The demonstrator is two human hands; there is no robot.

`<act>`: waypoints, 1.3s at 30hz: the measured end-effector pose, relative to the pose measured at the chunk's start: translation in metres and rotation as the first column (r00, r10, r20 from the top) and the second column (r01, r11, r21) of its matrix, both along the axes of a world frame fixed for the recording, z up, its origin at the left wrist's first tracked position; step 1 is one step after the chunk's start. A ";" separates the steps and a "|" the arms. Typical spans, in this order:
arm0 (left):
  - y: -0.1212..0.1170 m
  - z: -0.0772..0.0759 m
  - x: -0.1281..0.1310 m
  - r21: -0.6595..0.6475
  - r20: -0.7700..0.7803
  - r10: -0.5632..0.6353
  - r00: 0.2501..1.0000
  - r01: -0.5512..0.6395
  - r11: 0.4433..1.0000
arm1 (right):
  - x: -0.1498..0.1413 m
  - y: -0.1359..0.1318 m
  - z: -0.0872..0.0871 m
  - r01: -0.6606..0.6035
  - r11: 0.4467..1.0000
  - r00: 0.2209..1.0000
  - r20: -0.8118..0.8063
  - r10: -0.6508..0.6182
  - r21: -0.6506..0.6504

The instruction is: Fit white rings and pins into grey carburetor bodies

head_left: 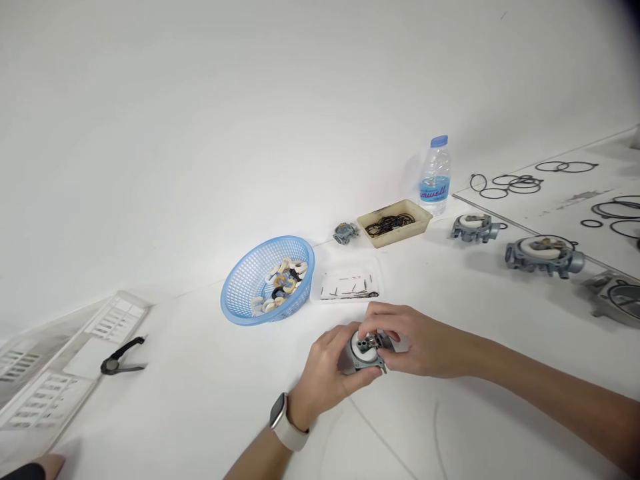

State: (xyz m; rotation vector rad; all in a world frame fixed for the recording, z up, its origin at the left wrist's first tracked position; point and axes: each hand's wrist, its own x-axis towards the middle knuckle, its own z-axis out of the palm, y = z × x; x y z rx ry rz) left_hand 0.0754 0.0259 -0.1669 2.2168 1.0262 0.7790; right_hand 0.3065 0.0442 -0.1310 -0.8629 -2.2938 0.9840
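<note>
A grey metal carburetor (368, 353) with a white ring-shaped float (361, 351) facing up sits between my hands at the table's middle. My left hand (327, 363), with a watch on its wrist, wraps round the carburetor's left and near side. From the right, my right hand (407, 340) bends its thumb and fingertips onto the brassy parts (374, 341) at the centre. Whether a small part is pinched there is hidden by the fingers. Just beyond lies a white tray (325, 299) of thin pins.
A blue basket (235, 310) holds white, tan and black floats. Behind stand a small carburetor (345, 233), a beige tray (385, 241) of black rings and a water bottle (435, 177). More carburetors (543, 257) and gaskets (517, 183) lie right. Pliers (117, 363) and parts cases (75, 367) lie left.
</note>
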 end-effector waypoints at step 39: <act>0.000 -0.002 -0.004 0.155 -0.144 0.007 0.990 0.015 0.988 | 0.002 0.002 -0.002 -0.025 0.999 0.999 -0.020 0.025 0.022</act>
